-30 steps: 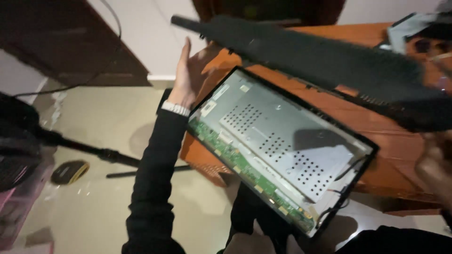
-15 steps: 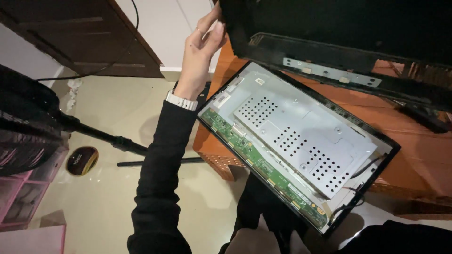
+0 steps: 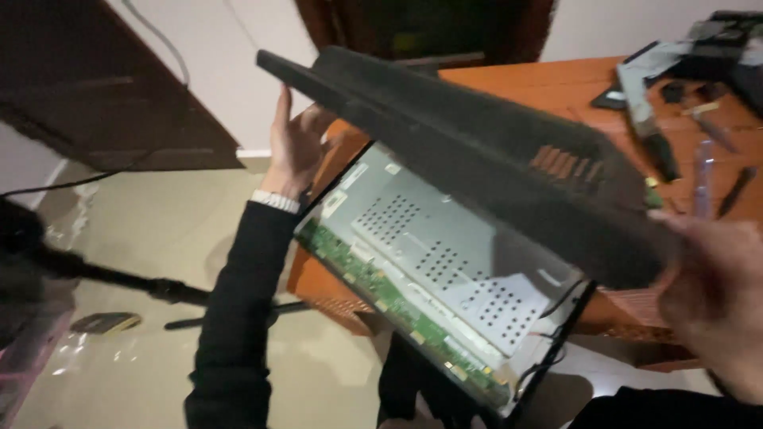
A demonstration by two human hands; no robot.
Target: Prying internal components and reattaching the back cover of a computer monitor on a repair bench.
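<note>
I hold a black plastic monitor back cover [image 3: 469,151] in the air with both hands. My left hand [image 3: 296,143] grips its far left end; my right hand [image 3: 715,294], blurred at the near right, grips its other end. Under the cover lies the opened monitor [image 3: 445,270], face down on the edge of an orange-brown wooden table [image 3: 548,87]. Its grey perforated metal shield and a green circuit strip [image 3: 381,290] along the near edge show.
Tools, a pen and dark parts [image 3: 683,95] lie scattered on the table's far right. A black tripod leg [image 3: 119,278] crosses the beige floor at left, with a dark oval object [image 3: 103,322] beside it. A dark wooden cabinet [image 3: 103,87] stands at upper left.
The cover has swung from showing its hollow inside to showing its outer side, and now slants lower across the monitor. My right hand has come into view at the near right.
</note>
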